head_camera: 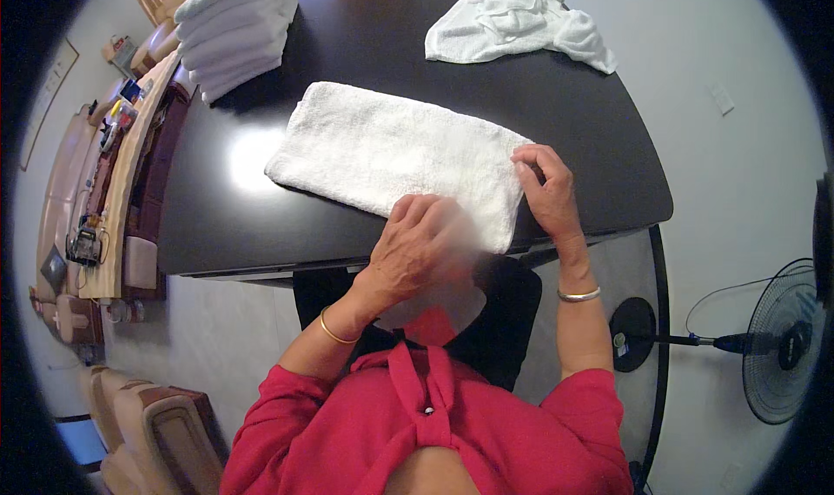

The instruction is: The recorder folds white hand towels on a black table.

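Observation:
A folded white terry towel [397, 143] lies at a slant on the dark tabletop in front of me. My left hand [417, 247] rests at the towel's near edge with its fingers bent over it. A blurred patch hides its right side, so its grasp is unclear. At the towel's right edge, near the far right corner, the thumb and fingertips of my right hand [550, 189] come together on the cloth. Farther back on the left stands a stack of folded white towels [238, 39]. Toward the back right lies a crumpled heap of white towels [521, 23].
The dark table [225, 241] has a rounded corner at right, close to a pale wall [710, 150]. A pedestal fan [782, 342] stands on the floor at right. On the left are a long wooden table [140, 169] holding various items and a beige padded chair [163, 430].

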Demonstrator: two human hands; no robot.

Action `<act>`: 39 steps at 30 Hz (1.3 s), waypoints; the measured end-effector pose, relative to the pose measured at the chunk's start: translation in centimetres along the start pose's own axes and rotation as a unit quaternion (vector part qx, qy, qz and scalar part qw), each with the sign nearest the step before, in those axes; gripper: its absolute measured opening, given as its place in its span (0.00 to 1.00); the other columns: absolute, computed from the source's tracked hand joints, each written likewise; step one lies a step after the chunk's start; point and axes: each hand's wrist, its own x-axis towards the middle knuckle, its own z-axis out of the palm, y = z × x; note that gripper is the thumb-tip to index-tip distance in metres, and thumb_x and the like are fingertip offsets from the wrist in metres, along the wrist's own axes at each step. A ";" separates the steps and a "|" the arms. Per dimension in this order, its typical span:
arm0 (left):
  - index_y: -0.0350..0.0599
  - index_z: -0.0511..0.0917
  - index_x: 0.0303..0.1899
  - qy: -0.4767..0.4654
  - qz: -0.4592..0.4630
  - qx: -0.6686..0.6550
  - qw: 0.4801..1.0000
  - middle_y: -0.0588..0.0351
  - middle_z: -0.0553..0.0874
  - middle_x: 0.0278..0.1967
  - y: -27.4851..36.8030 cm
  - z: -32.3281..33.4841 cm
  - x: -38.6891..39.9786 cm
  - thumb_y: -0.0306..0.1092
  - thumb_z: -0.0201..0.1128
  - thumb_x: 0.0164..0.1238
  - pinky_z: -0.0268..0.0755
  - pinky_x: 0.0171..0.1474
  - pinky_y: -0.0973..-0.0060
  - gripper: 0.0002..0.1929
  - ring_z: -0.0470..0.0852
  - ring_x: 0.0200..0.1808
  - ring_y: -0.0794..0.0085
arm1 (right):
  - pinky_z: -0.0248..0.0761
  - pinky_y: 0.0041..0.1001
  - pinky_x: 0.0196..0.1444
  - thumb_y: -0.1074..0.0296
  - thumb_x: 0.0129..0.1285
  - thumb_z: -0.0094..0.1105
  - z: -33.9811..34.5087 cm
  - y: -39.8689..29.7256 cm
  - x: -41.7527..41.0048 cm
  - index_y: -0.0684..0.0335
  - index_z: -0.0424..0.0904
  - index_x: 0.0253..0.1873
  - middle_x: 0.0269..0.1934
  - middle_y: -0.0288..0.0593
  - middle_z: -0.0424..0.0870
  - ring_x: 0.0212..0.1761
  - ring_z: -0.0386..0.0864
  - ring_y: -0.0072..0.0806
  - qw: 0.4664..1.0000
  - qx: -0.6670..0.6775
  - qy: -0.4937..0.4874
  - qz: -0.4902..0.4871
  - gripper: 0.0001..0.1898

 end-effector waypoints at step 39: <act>0.47 0.75 0.47 0.022 -0.014 -0.033 0.999 0.55 0.76 0.47 0.4 -0.4 0.3 0.39 0.70 0.49 0.64 0.56 0.60 0.22 0.73 0.51 0.57 | 0.72 0.31 0.46 0.73 0.60 0.57 0.1 0.4 0.2 0.67 0.78 0.39 0.39 0.47 0.81 0.40 0.80 0.39 1.000 -0.002 0.010 -0.018 0.05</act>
